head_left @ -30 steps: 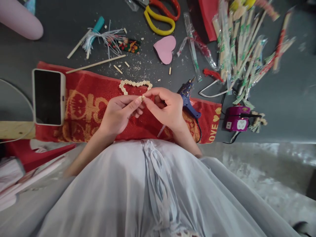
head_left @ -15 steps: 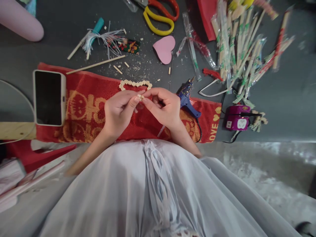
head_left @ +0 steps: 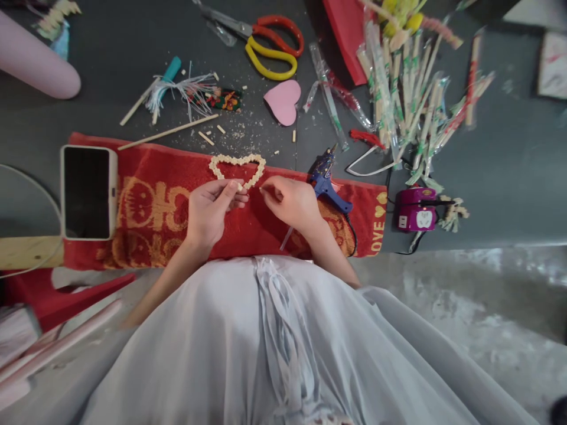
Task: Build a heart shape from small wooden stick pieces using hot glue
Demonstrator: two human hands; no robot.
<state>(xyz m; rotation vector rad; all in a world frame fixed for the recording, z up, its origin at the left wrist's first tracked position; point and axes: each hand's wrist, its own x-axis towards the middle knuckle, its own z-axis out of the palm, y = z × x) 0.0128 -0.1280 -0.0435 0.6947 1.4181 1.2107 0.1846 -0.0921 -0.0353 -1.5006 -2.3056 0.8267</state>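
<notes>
My left hand [head_left: 211, 211] is closed, with thumb and forefinger pinching a small cream wooden piece [head_left: 240, 188]. Just beyond the fingertips lies a heart-shaped outline of small wooden bits [head_left: 237, 160] on the red towel [head_left: 248, 230]; its lower tip is partly hidden by the hand. To the right, my right hand [head_left: 293, 203] hovers with its fingers curled together in a pinch, apart from the left. Whatever its fingertips hold, if anything, is too small to make out. A blue glue gun [head_left: 328, 186] rests on the towel beside the right hand.
A phone [head_left: 87, 193] lies on the towel's left end. Scissors [head_left: 272, 50], a pink heart [head_left: 283, 102], a thin stick [head_left: 168, 131] and wood crumbs lie behind. Wrapped chopsticks [head_left: 411, 88] are piled at the right, with a purple power socket [head_left: 416, 209] nearer.
My hands have parted: the right drew away to the right, while the left kept the small wooden piece. More of the heart outline shows. The whole view has shifted slightly.
</notes>
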